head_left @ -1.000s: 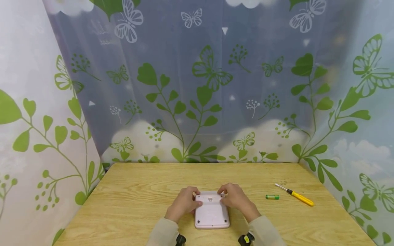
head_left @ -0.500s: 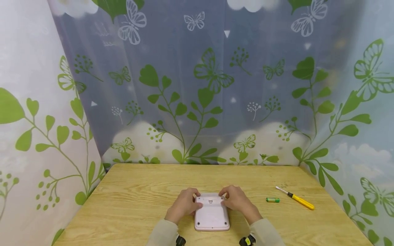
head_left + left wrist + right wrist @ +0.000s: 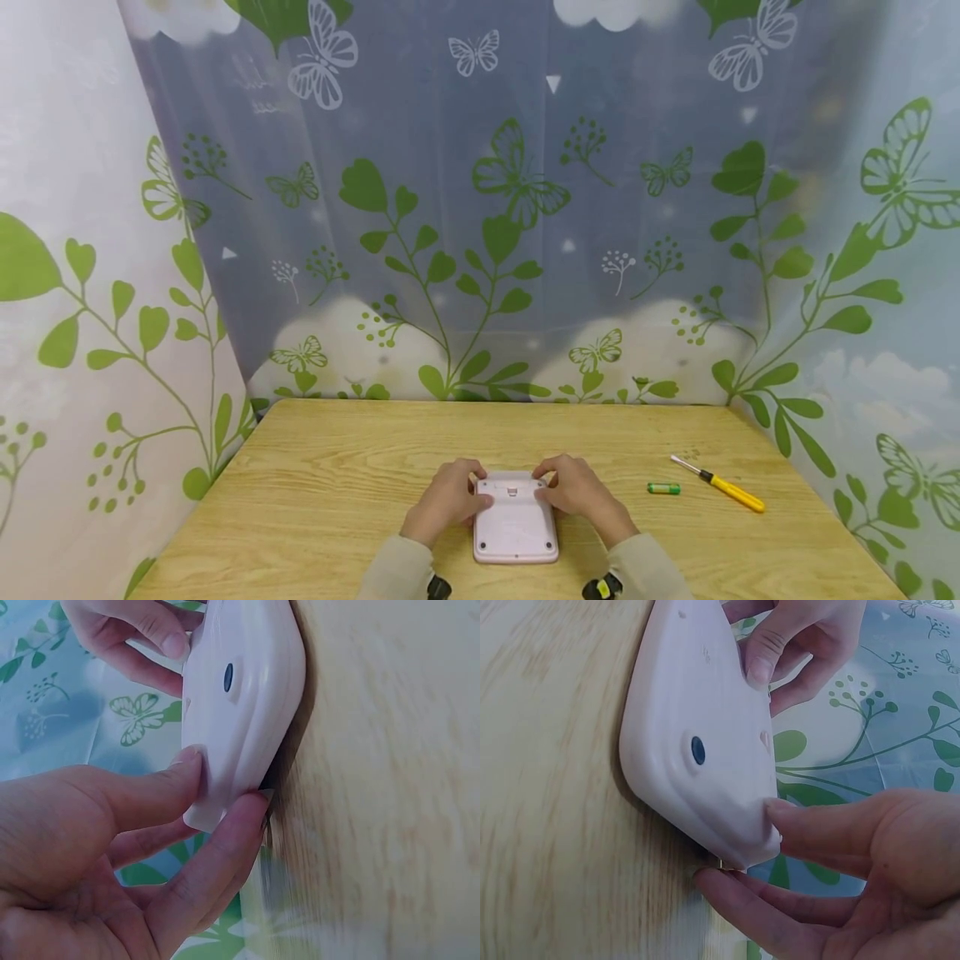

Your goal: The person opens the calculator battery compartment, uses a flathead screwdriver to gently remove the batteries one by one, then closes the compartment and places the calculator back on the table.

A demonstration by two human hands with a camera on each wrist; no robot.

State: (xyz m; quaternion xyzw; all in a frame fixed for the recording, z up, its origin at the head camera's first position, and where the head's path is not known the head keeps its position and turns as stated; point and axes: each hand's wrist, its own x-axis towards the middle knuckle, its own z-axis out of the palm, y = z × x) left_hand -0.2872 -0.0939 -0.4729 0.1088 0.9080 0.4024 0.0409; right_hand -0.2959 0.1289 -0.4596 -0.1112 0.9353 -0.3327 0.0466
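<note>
A pale pink calculator (image 3: 516, 533) lies back side up near the front of the table, with dark round feet at its corners. Close to its far edge a small latch-shaped notch (image 3: 512, 492) shows in the back. My left hand (image 3: 447, 497) pinches the far left corner, thumb on the back and fingers beneath the edge. At the far right corner my right hand (image 3: 577, 490) has the same kind of hold. In the left wrist view the calculator (image 3: 244, 712) slopes between both hands; its front side is hidden.
To the right on the wooden table (image 3: 337, 450) lie a green battery (image 3: 663, 488) and a screwdriver (image 3: 731, 488) with a yellow handle. Patterned curtains (image 3: 420, 275) with leaves and butterflies hang behind the table and along both sides.
The head view has tilted slightly, so the scene sits a little lower in it. Both hands keep their hold on the calculator, which stays in place.
</note>
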